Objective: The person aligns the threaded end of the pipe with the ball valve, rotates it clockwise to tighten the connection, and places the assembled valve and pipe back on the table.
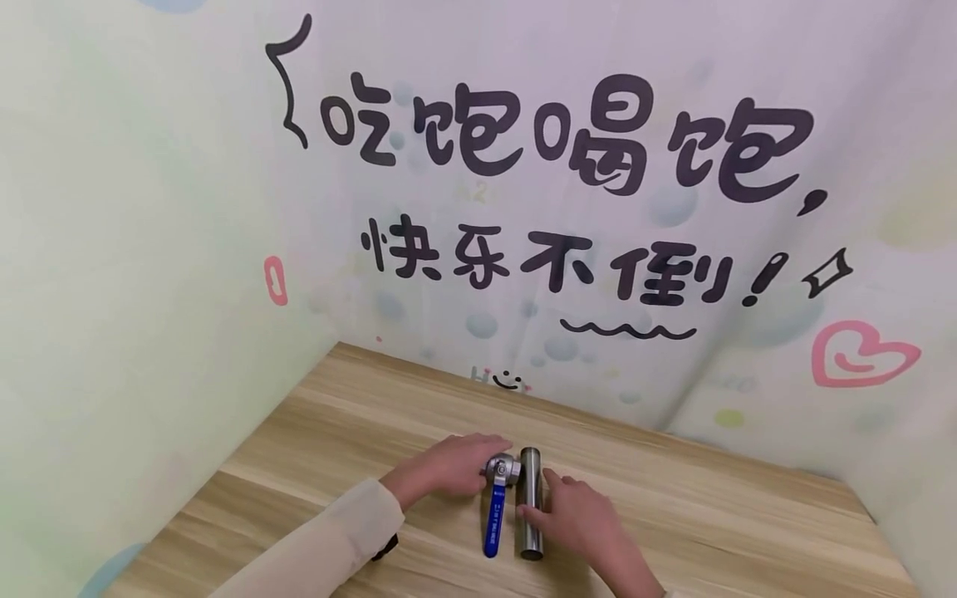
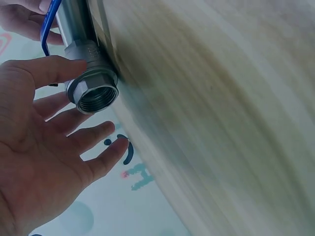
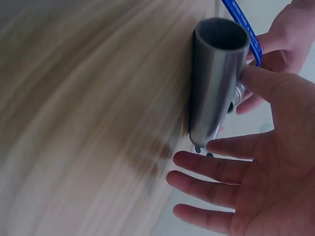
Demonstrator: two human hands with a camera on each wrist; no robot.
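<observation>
A steel ball valve (image 1: 503, 470) with a blue lever handle (image 1: 493, 525) lies on the wooden table, its handle pointing toward me. Just right of it lies a smooth metal tube (image 1: 531, 503), hollow at its near end. My left hand (image 1: 462, 465) is at the valve's left side; in the left wrist view its thumb (image 2: 59, 71) lies against the valve near the threaded opening (image 2: 97, 98), the other fingers loosely spread. My right hand (image 1: 581, 513) is beside the tube, thumb (image 3: 263, 81) at its side, other fingers extended and apart past its far end.
The wood-grain table (image 1: 718, 515) runs back to a printed cloth backdrop (image 1: 568, 249) with large dark characters and a pink heart (image 1: 863, 355). Another pale cloth wall (image 1: 134, 249) stands at the left. Something small and black (image 1: 385, 548) shows under the left sleeve.
</observation>
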